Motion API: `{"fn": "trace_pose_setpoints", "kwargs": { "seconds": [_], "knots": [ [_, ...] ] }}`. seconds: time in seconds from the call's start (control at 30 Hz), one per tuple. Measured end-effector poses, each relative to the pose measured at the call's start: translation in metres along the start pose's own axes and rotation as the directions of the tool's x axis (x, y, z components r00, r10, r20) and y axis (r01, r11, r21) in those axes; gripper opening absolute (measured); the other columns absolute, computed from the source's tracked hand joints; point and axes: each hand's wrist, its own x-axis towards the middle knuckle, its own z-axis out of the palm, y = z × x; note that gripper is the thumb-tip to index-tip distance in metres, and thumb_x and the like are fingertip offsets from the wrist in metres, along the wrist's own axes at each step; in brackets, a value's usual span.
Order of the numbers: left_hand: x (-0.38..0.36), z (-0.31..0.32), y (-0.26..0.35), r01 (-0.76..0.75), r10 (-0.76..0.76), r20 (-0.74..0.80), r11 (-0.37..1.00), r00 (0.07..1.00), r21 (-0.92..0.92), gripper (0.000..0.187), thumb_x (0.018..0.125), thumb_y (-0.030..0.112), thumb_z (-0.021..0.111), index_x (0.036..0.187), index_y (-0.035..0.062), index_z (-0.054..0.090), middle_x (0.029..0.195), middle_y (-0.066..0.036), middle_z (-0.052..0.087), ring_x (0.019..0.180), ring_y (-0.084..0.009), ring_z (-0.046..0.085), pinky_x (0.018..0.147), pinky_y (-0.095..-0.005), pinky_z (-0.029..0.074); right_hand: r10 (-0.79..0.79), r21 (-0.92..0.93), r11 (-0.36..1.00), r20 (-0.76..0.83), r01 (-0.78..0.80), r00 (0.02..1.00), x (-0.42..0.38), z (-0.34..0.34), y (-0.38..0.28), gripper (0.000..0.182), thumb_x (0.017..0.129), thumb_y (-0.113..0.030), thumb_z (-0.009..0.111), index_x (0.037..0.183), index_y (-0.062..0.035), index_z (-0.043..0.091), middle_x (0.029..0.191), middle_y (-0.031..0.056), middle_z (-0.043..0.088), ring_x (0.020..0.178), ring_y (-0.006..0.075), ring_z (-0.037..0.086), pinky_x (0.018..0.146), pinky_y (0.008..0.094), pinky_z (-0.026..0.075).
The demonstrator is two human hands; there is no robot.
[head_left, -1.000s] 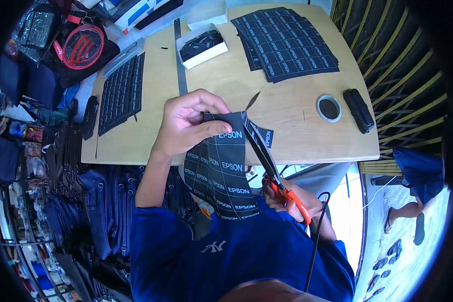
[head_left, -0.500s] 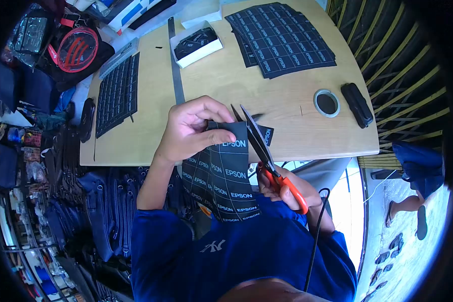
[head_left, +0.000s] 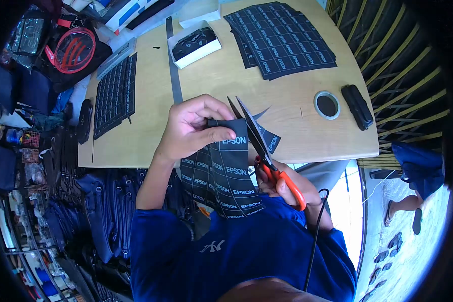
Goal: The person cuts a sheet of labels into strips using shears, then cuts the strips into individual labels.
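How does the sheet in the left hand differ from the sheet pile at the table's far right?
The held sheet hangs curved below the left hand; the sheet pile lies flat on the table. Open scissors stand beside the held sheet, while the sheet pile has no tool against it. Both are black, with white EPSON lettering and thin grid lines.

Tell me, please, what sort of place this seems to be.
Probably a small bag workshop: dark straps and bags hang beside the worktable, which bears stacks of printed black sheets, and the right hand holds orange-handled scissors.
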Motion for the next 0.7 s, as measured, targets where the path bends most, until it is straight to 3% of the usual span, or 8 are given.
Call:
{"fn": "trace_pose_setpoints", "kwargs": {
  "seconds": [0.33, 0.43, 0.5, 0.6, 0.7],
  "knots": [
    [0.011, -0.012, -0.005, -0.022, 0.023, -0.017, 0.999, 1.000, 0.036, 0.024, 0.074, -0.006, 0.070, 0.094, -0.0052, 0.056, 0.086, -0.012, 0.064, 0.079, -0.0126, 0.063, 0.069, -0.0220, 0.050, 0.035, -0.016, 0.999, -0.032, -0.036, 0.999, 0.011, -0.007, -0.006, 0.068, 0.082, -0.068, 0.041, 0.087, -0.0008, 0.044, 0.067, 0.0008, 0.042, 0.054, 0.0053, 0.039, 0.046, 0.0192, 0.029],
    [0.017, -0.018, -0.007, -0.021, 0.022, -0.040, 0.999, 0.999, 0.026, 0.024, 0.074, -0.006, 0.069, 0.094, -0.0051, 0.056, 0.087, -0.012, 0.064, 0.078, -0.0122, 0.063, 0.069, -0.0221, 0.050, 0.003, -0.084, 0.996, -0.109, -0.012, 0.994, 0.017, -0.008, -0.014, 0.062, 0.084, -0.064, 0.041, 0.084, -0.0021, 0.044, 0.060, -0.0013, 0.039, 0.048, 0.0045, 0.035, 0.043, 0.0195, 0.026],
    [0.021, -0.023, -0.006, -0.013, 0.014, -0.051, 0.999, 0.999, 0.029, 0.023, 0.074, -0.006, 0.069, 0.094, -0.0051, 0.056, 0.086, -0.012, 0.064, 0.078, -0.0120, 0.062, 0.069, -0.0221, 0.050, -0.020, -0.246, 0.969, -0.109, -0.008, 0.994, 0.020, -0.014, -0.016, 0.042, 0.095, -0.039, 0.042, 0.079, -0.0010, 0.052, 0.059, 0.0061, 0.044, 0.054, 0.0163, 0.044, 0.052, 0.0303, 0.038],
    [0.025, -0.033, -0.004, 0.004, 0.001, -0.076, 0.998, 0.997, 0.061, 0.022, 0.076, -0.005, 0.068, 0.094, -0.0046, 0.056, 0.085, -0.011, 0.065, 0.077, -0.0113, 0.062, 0.068, -0.0213, 0.049, 0.084, -0.171, 0.979, -0.137, -0.107, 0.987, 0.032, -0.020, -0.023, 0.038, 0.094, -0.033, 0.046, 0.074, -0.0011, 0.051, 0.056, 0.0040, 0.043, 0.052, 0.0129, 0.043, 0.051, 0.0290, 0.036],
    [0.029, -0.048, -0.006, 0.042, -0.022, -0.161, 0.992, 0.987, 0.116, 0.019, 0.078, -0.003, 0.066, 0.096, -0.0030, 0.057, 0.086, -0.010, 0.066, 0.078, -0.0096, 0.062, 0.068, -0.0208, 0.048, 0.016, -0.123, 0.991, -0.214, -0.043, 0.977, 0.045, -0.020, -0.028, 0.040, 0.094, -0.037, 0.044, 0.075, -0.0027, 0.049, 0.057, 0.0005, 0.043, 0.049, 0.0086, 0.040, 0.046, 0.0257, 0.033]
  ]
}}
